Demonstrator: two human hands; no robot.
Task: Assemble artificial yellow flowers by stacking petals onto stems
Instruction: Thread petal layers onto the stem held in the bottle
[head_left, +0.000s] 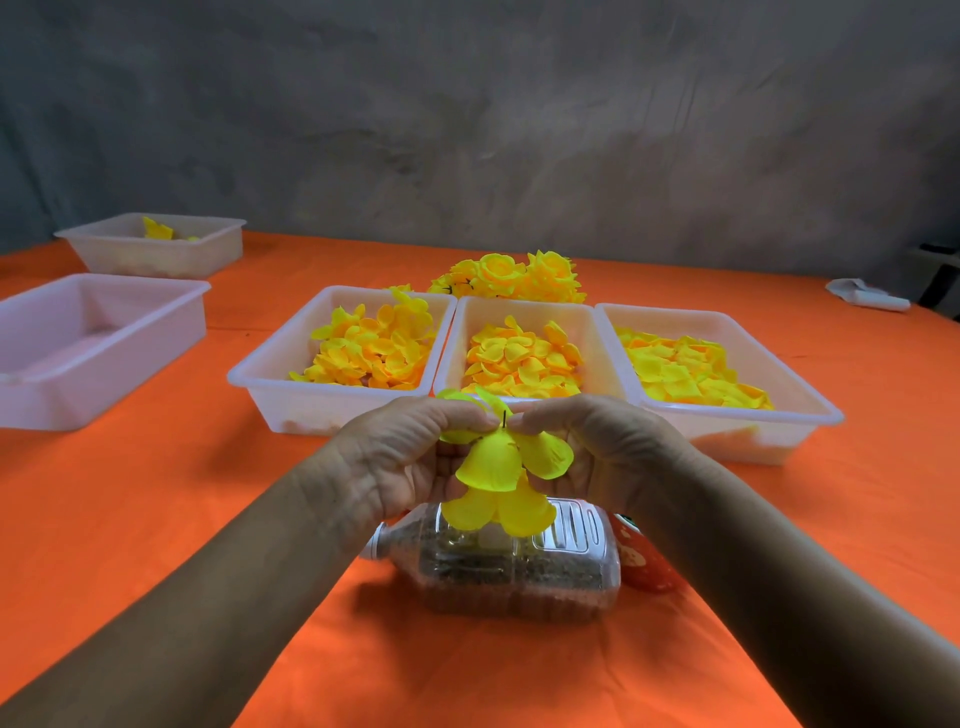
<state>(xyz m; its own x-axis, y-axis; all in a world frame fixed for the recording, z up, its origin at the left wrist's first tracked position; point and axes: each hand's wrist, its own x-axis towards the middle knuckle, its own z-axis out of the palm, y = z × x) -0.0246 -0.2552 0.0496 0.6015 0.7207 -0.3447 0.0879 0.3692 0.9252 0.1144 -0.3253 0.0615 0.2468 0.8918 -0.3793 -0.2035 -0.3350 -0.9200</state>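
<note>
Frame centre: left hand (410, 457) and right hand (597, 447) both pinch yellow petals (491, 462) around a thin stem (505, 417); stem mostly hidden; bottle (519, 566) below partly covered.

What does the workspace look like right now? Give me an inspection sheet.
Surface: table under an orange cloth.
Job's things: three white trays of yellow petals side by side, left, middle, right; finished yellow flowers heaped behind them; part-built flower on a thin stem.
Clutter: empty tray far left; another tray behind it with a few petals; clear plastic bottle lying on its side; red container beside it; white cloth far right.
Hands: left hand and right hand pinch the petals at the stem tip.
Cables: nothing seen.
Surroundings: grey wall.
</note>
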